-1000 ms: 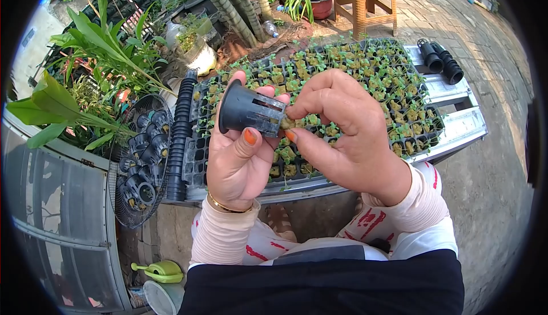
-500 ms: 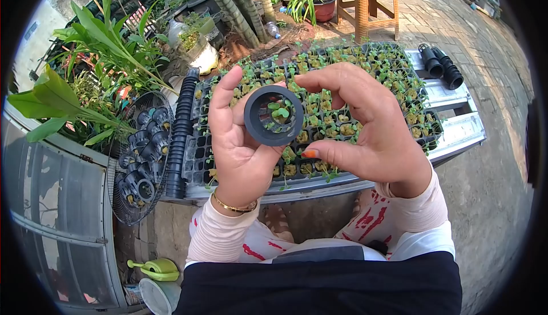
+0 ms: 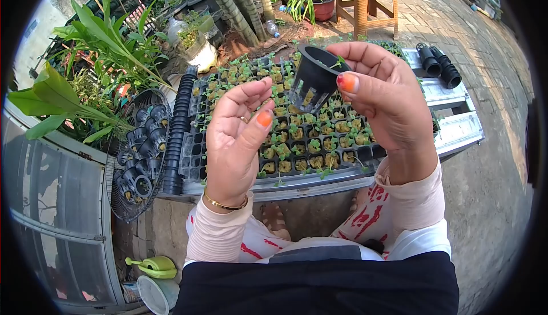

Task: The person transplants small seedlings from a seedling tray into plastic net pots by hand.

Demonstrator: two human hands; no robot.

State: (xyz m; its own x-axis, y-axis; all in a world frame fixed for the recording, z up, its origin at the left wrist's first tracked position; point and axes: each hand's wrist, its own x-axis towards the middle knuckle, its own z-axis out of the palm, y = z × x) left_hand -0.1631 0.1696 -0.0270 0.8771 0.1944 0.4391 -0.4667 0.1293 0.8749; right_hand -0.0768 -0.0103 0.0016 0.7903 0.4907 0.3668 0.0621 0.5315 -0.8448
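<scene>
My right hand (image 3: 388, 89) grips the rim of a black slotted net pot (image 3: 315, 81) between thumb and fingers, over the seedling tray. A small green seedling (image 3: 339, 62) pokes out at the pot's rim. To the left of the pot, my left hand (image 3: 237, 135) holds nothing, its fingers curved and apart from the thumb. Beneath both hands lies a black cell tray (image 3: 301, 165) with many green seedlings in small plugs.
A long stack of black pots (image 3: 178, 132) lies along the tray's left side. Beyond it is a wire basket (image 3: 116, 192) of filled pots. More stacked pots (image 3: 448, 75) rest at the right on a metal table (image 3: 456, 129). A woven stool (image 3: 367, 3) stands behind.
The pot has passed from my left hand to my right hand, moving right and up. It has turned from facing me to nearly upright. My left hand has let go.
</scene>
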